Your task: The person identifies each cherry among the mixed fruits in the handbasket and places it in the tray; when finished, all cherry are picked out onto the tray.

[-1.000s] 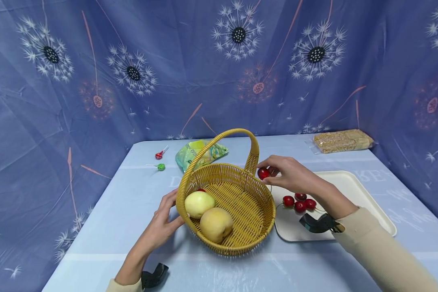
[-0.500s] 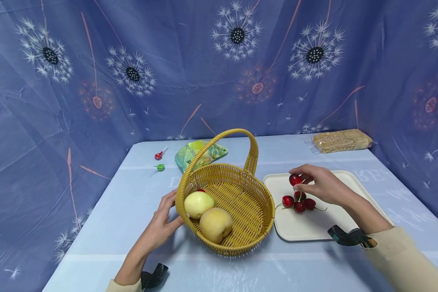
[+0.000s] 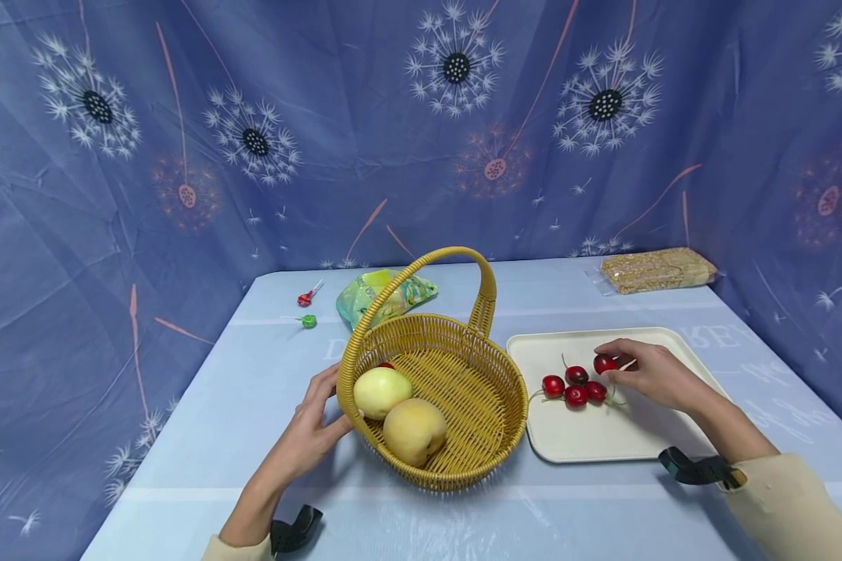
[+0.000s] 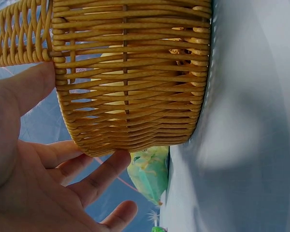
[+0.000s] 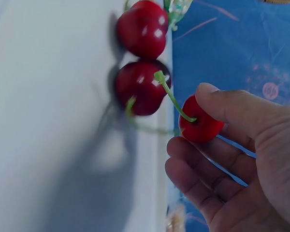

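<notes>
A woven yellow basket [image 3: 463, 374] with a hoop handle stands mid-table, holding a pale apple [image 3: 382, 392] and a peach [image 3: 415, 431]. My left hand [image 3: 326, 405] rests with straight fingers [image 4: 99, 176] against the basket's left wall [image 4: 130, 82]. To the right lies a cream tray [image 3: 603, 436] with several red cherries [image 3: 575, 396]. My right hand [image 3: 620, 370] pinches one cherry [image 3: 604, 363] just above the tray, beside the others. In the right wrist view the thumb [image 5: 232, 104] and fingers pinch that cherry [image 5: 200, 126] by two lying cherries [image 5: 141, 92].
A green snack bag [image 3: 386, 296] and two lollipops [image 3: 309, 320] lie behind the basket at the left. A wrapped bar [image 3: 658, 270] sits at the far right corner. A blue patterned cloth hangs round the table on three sides.
My right hand has carried the cherry from beside the basket handle rightward and down to the tray, next to the other cherries. The left hand and basket have stayed put.
</notes>
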`<state>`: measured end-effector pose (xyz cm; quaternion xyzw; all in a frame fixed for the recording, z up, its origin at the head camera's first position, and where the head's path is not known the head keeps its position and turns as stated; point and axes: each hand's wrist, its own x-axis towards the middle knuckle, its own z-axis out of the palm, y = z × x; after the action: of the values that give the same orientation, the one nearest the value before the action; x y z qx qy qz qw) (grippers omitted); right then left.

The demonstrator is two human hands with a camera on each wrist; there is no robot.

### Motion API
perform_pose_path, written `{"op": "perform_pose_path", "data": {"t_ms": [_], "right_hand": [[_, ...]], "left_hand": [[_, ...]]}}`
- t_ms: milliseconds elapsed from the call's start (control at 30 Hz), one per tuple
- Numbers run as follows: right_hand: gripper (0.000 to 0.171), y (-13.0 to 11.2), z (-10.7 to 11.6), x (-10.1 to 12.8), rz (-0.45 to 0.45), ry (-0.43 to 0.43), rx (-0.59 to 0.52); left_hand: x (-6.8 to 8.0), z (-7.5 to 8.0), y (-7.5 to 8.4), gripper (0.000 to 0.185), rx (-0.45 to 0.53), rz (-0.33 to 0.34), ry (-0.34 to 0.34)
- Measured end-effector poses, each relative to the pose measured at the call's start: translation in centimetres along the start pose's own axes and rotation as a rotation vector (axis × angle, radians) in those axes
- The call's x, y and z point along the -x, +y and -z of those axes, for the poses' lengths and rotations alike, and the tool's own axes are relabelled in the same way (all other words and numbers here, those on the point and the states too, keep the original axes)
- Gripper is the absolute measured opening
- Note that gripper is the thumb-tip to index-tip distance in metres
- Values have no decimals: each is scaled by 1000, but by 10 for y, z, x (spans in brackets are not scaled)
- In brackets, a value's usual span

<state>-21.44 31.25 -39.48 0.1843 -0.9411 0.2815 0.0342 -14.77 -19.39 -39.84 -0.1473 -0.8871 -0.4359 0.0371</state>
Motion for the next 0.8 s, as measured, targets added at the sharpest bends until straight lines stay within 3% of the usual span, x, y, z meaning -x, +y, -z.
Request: {"op": "perform_pose_path", "data": {"t_ms": [333, 800], "right_hand": [[36, 28, -7, 2, 10, -61, 25], [39, 17, -7, 0, -11, -80, 48]], "left_hand": [[0, -1, -2, 63, 1, -12, 0], [1, -1, 0, 64, 12, -10, 2]]}}
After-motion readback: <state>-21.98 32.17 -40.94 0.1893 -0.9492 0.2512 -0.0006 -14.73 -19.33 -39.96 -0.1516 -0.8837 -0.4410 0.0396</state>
